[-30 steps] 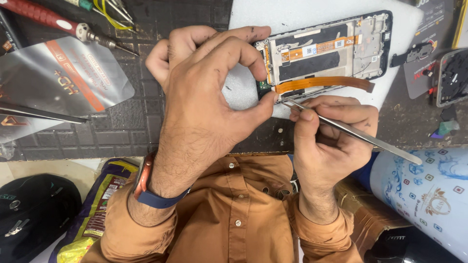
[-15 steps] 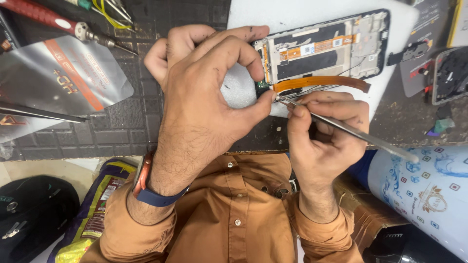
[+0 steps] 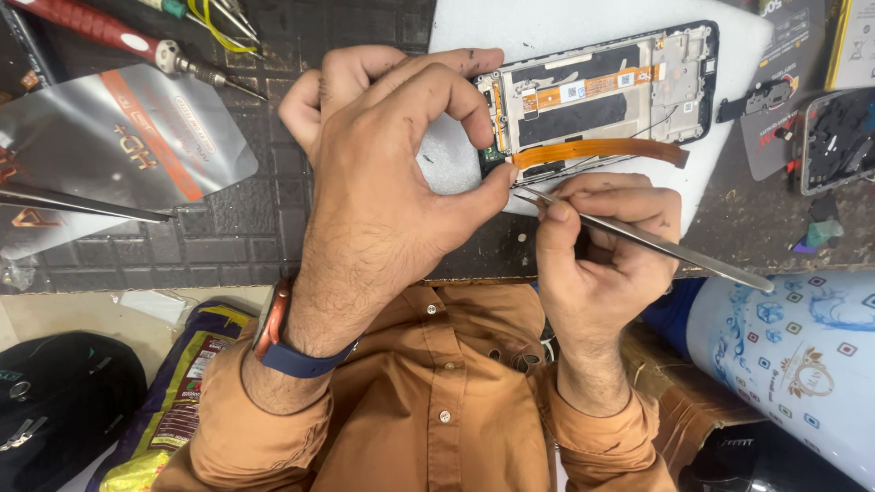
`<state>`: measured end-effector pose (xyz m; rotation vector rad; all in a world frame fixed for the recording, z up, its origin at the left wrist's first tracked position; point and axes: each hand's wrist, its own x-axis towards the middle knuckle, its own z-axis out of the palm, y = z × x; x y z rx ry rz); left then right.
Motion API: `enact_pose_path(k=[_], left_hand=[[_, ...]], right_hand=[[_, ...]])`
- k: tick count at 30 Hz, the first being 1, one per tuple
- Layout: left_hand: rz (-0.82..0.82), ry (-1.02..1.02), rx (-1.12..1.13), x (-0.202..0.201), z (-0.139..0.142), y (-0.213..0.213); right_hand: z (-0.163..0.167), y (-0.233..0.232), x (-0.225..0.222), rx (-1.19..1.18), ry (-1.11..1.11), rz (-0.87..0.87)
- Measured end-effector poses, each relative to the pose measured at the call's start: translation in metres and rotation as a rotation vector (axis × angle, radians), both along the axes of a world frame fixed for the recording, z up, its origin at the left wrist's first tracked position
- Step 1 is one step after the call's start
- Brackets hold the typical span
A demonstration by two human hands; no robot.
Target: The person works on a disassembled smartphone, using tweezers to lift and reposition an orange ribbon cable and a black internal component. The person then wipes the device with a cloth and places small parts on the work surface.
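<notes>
Head view: the left hand [image 3: 392,182] pinches the opened black phone frame [image 3: 602,100] while the right hand [image 3: 602,246] grips thin steel tweezers [image 3: 638,239], whose tip could tear the orange flex ribbon [image 3: 592,150] just above it.

Opened phone [image 3: 602,100] laid on pad [image 3: 456,173] on tabletop [image 3: 255,228] | left hand [image 3: 392,182] placed at its left end | tweezers [image 3: 638,237] held before it | screwdriver [image 3: 118,36] left behind.

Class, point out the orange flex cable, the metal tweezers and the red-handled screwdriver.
orange flex cable [image 3: 597,149], head view, middle of the strip.
metal tweezers [image 3: 674,248], head view, mid-shaft.
red-handled screwdriver [image 3: 87,27], head view, on the handle.
</notes>
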<state>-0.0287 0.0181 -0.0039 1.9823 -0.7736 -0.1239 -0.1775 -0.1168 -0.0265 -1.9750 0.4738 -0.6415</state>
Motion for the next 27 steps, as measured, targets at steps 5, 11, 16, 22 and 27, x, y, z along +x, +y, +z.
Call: enact_pose_path(k=[5, 11, 16, 22, 27], left_hand=[[0.003, 0.002, -0.011, 0.0008, 0.0023, -0.0004], [0.0, 0.0, 0.005, 0.0006, 0.0018, -0.0008], [0.006, 0.002, -0.003, 0.0018, 0.0045, -0.0011], [0.008, -0.005, -0.002, 0.0023, 0.0073, -0.002], [0.009, -0.005, -0.003, 0.002, 0.0063, -0.0014]], right_hand=[[0.0014, 0.0008, -0.0001, -0.037, 0.003, 0.0], [0.0026, 0.0004, 0.0011, -0.071, 0.012, -0.004], [0.0026, 0.0015, 0.0003, -0.102, 0.018, 0.019], [0.0001, 0.0012, 0.0006, -0.079, -0.014, 0.008], [-0.0011, 0.0009, -0.0001, -0.105, -0.002, 0.001]])
